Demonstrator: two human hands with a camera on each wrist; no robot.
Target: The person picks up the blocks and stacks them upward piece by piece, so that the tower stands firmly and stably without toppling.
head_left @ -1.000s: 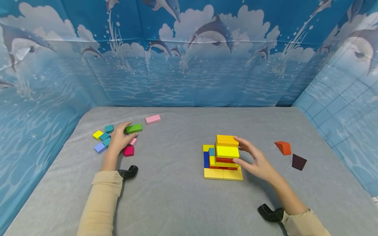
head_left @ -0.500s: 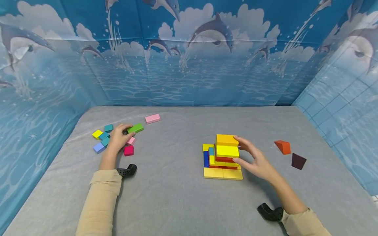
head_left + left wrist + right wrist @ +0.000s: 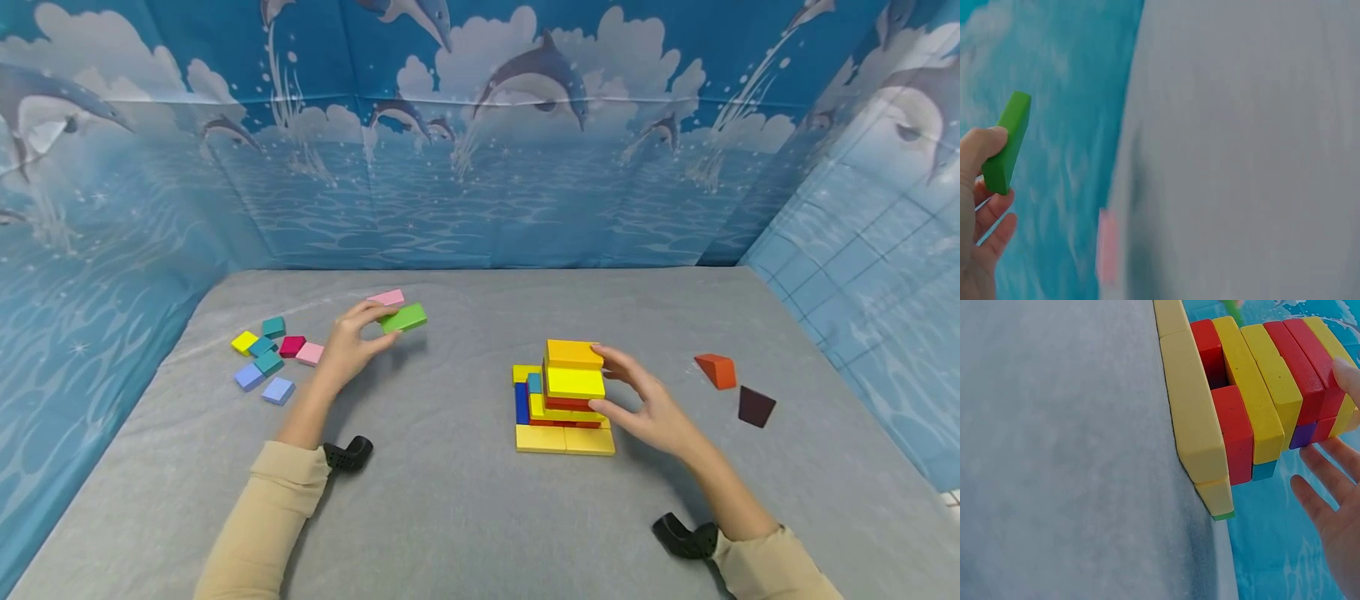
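Note:
My left hand pinches a green rectangular block between thumb and fingers, raised over the table with its shadow below. In the left wrist view the thumb lies on the face of the green block. My right hand touches the right side of a stepped block tower, thumb at the front and a fingertip near the top, the fingers loosely spread. In the right wrist view the tower's yellow and red blocks rise from a pale yellow base.
A pink block lies just behind the green one. At the left are several loose blocks, among them a red one, a pink one and a blue one. An orange wedge and a dark brown block lie at the right.
My left hand has lifted the green block and carried it to the right. A red and a blue block behind it have come into view. My right hand stays at the tower.

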